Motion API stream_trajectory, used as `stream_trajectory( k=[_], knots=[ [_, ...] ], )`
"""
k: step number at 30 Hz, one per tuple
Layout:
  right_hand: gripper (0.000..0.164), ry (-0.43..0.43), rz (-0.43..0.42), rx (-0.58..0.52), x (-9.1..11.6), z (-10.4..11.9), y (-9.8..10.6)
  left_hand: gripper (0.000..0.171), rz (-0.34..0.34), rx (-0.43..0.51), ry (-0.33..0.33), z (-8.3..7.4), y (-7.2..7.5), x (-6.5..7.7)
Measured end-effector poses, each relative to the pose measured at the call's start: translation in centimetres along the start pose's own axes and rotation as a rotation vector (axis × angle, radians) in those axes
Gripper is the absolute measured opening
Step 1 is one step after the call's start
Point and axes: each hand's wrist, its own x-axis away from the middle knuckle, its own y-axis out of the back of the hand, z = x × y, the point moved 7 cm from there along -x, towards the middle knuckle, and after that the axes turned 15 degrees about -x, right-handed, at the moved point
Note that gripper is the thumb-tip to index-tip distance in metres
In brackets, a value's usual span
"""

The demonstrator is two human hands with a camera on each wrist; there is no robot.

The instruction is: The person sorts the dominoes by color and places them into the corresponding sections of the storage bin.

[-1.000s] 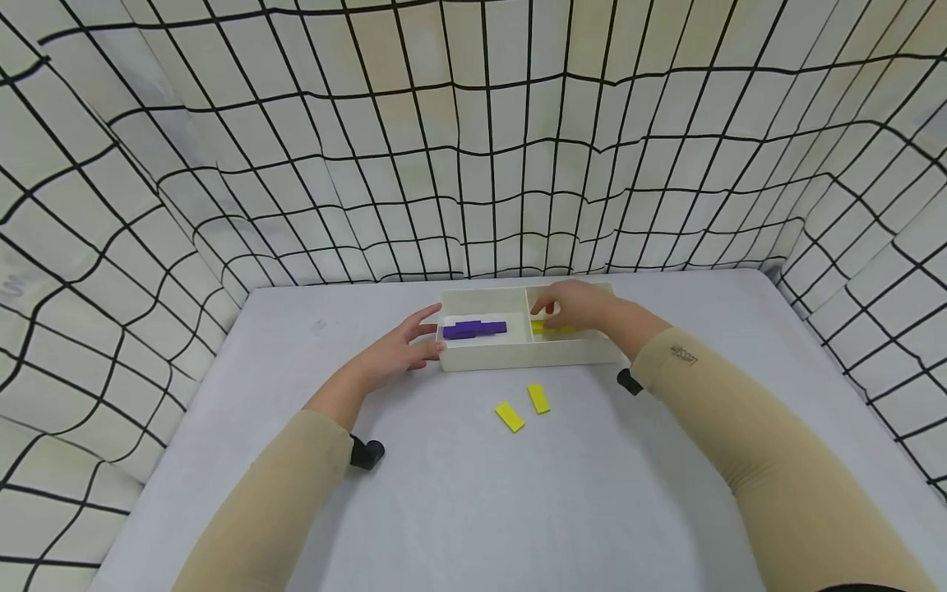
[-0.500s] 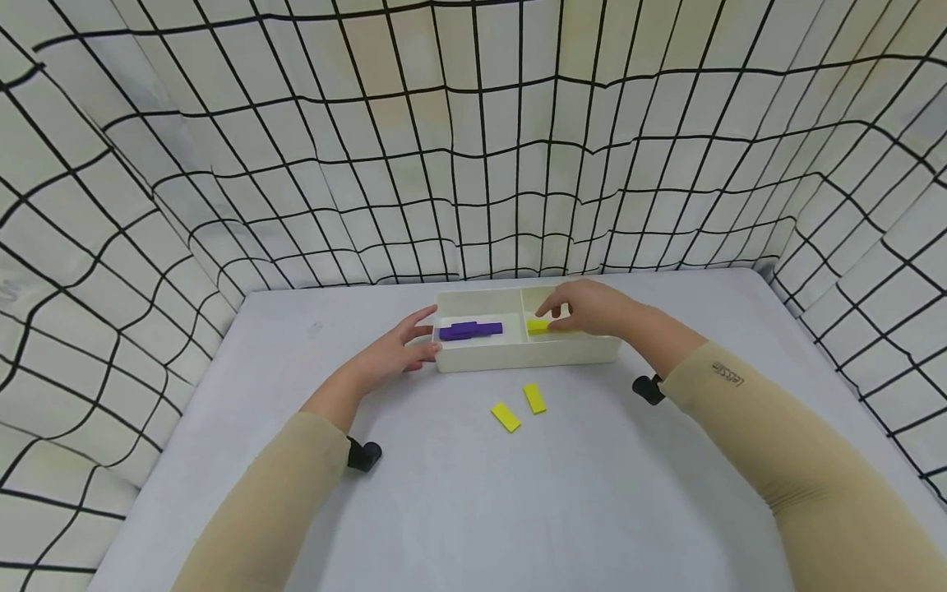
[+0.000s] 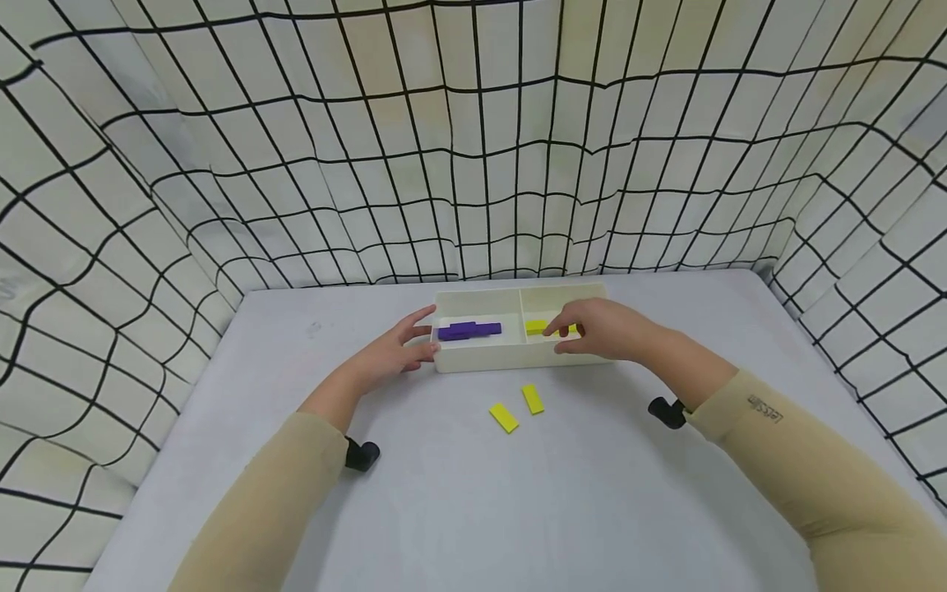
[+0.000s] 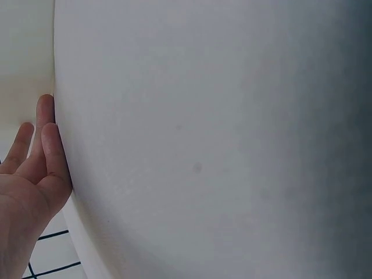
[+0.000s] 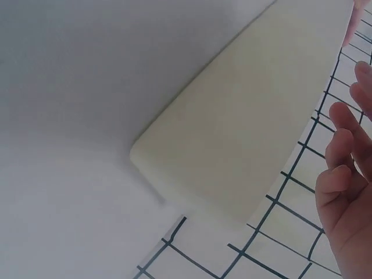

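Note:
A white two-compartment box stands near the table's far edge. Purple blocks lie in its left compartment and yellow blocks in its right one, partly hidden by my right hand. My left hand rests at the box's left end, fingers spread and thumb near the front corner; its fingers extend in the left wrist view. My right hand hovers over the right compartment's front wall. Its fingers are loosely bent, with nothing visible between them. Two yellow blocks lie on the table before the box.
The white-covered table extends toward me in front of the box. A black grid on white panels encloses the table at the back and both sides. Black wrist cameras sit on both forearms.
My right hand has drawn back from inside the right compartment, moving right and toward me over the front wall. The left hand stays at the box's end; the view shifts slightly.

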Motion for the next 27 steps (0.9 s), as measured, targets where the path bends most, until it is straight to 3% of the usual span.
stream_trajectory(
  k=[15,27],
  knots=[
    [0.031,-0.003,0.074,-0.019,1.3,0.6,-3.8,0.077,-0.004,-0.001,0.004,0.1,0.0,0.0],
    [0.03,-0.028,0.095,0.059,0.7,0.4,-6.8,0.077,0.005,0.006,-0.001,-0.2,0.0,0.1]
  ],
)
